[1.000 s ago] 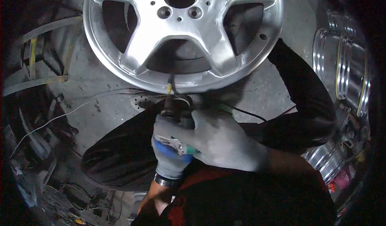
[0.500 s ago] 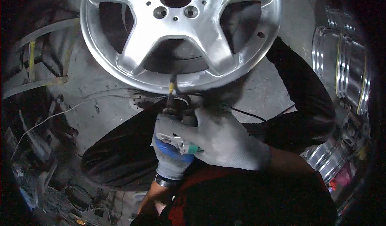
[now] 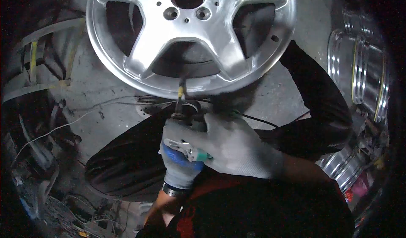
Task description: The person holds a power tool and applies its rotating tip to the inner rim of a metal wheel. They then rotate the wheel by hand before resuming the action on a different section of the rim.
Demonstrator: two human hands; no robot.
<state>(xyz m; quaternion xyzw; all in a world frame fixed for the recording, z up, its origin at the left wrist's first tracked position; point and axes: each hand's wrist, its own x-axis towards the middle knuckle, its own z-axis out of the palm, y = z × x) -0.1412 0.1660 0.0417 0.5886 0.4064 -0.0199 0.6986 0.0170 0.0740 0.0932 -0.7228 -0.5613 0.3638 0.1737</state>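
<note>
Clamping the grinder from below with the gloved left hand, fingers curled fully round its body. Covering it from the side with the right hand, shut just as firmly. Holding the yellow-banded tip right on the near rim of the alloy wheel, just beyond both hands. Off to the right of that wheel, more shiny rims.

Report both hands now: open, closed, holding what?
Left hand: closed around the handheld grinder.
Right hand: closed over the same grinder, whose tip is at the alloy wheel.
</note>
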